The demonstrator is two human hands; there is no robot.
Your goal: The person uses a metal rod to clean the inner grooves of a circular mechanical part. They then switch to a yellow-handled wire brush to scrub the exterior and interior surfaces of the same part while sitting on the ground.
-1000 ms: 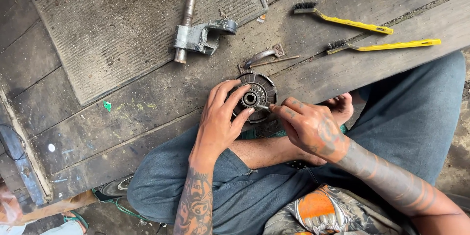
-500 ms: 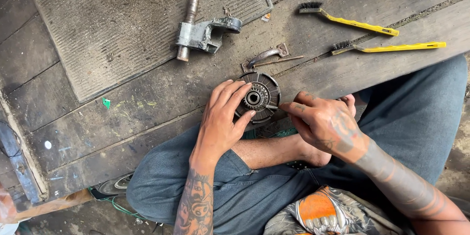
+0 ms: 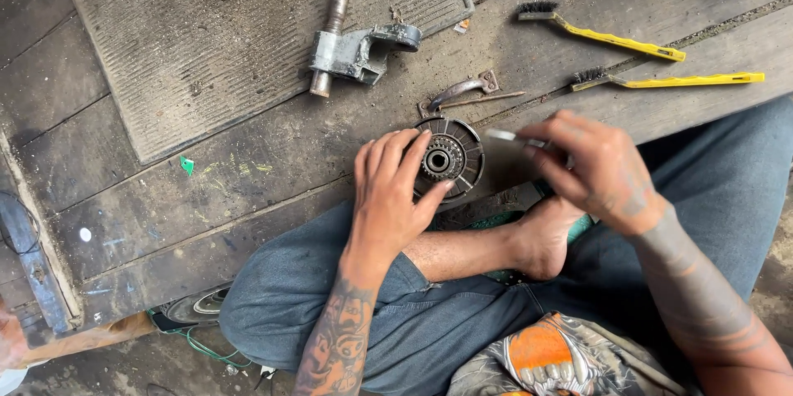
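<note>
In the head view, my left hand [image 3: 395, 189] is closed around the round dark metal disc with ribbed rim and toothed hub [image 3: 450, 158]. The fingers curl over its left edge and the thumb presses at the lower right of the rim. The disc stands tilted on the worn grey wooden plank floor [image 3: 165, 222], just beside my knee, a little above the middle of the frame.

My right hand [image 3: 599, 169] is at 3 o'clock from the disc and pinches a thin pale metal tool [image 3: 514, 137]. Its tip points toward the hub but is not touching it. The hand is blurred, so I cannot tell what kind of tool it is.

I judge the step is work on the hub. To do it well I would keep the left grip firm so the disc does not roll, bring the tip in slowly along the hub, and keep the left thumb away from the tip.

At 12 o'clock lies a curved rusty metal handle [image 3: 460, 92], and at 11 o'clock a grey metal bracket with long shaft [image 3: 351, 42] on the ribbed dark rubber mat [image 3: 182, 41]. At 1 to 2 o'clock are two yellow-handled wire brushes [image 3: 615, 39], well apart from my hands.

I see no packages, labels or signs, only a small green scrap [image 3: 187, 165] at 9 o'clock.
</note>
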